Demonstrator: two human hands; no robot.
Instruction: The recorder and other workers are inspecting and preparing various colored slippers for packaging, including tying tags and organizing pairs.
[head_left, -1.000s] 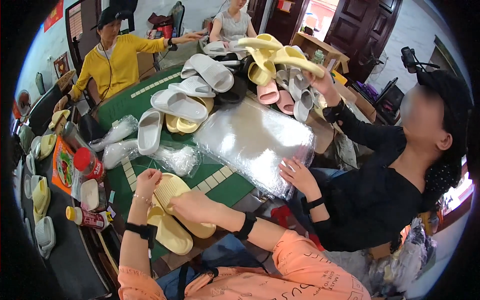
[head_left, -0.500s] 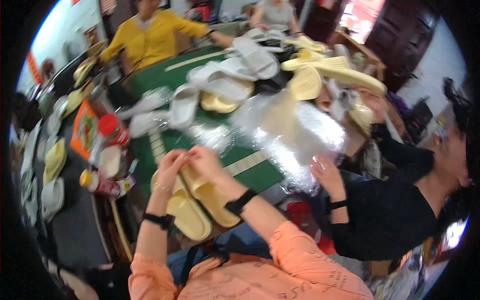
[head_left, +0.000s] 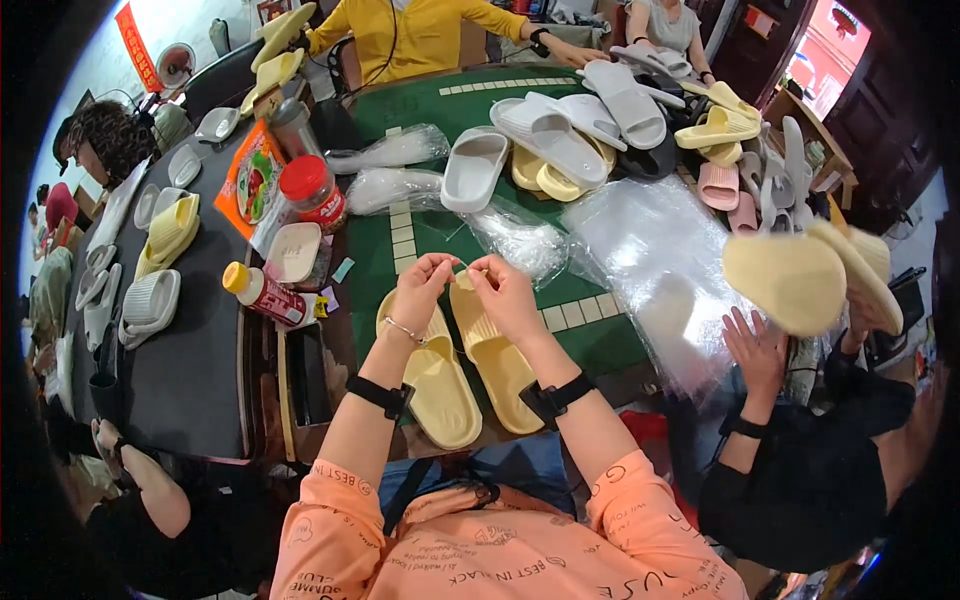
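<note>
A pair of pale yellow slippers lies in front of me at the table's near edge, a left slipper (head_left: 442, 395) and a right slipper (head_left: 500, 375), toes toward me. Above their far ends, my left hand (head_left: 424, 284) and my right hand (head_left: 505, 300) meet, thumbs and forefingers pinched together. A tiny pale thing, maybe a thin strand, shows between the fingertips; I cannot make out its kind. Just beyond my hands lies a crumpled bundle of clear plastic (head_left: 522, 244).
Grey slippers (head_left: 475, 168) and more yellow ones pile up beyond. Flat clear plastic bags (head_left: 650, 260) lie to the right, beside a co-worker's hand (head_left: 757, 352) and raised yellow slippers (head_left: 785, 280). On the left stand a red-lidded jar (head_left: 312, 190) and a yellow-capped bottle (head_left: 264, 293).
My view has turned to the right and steadied. My hands stay pinched together above the yellow pair. The co-worker's yellow slippers have come nearer, at the right.
</note>
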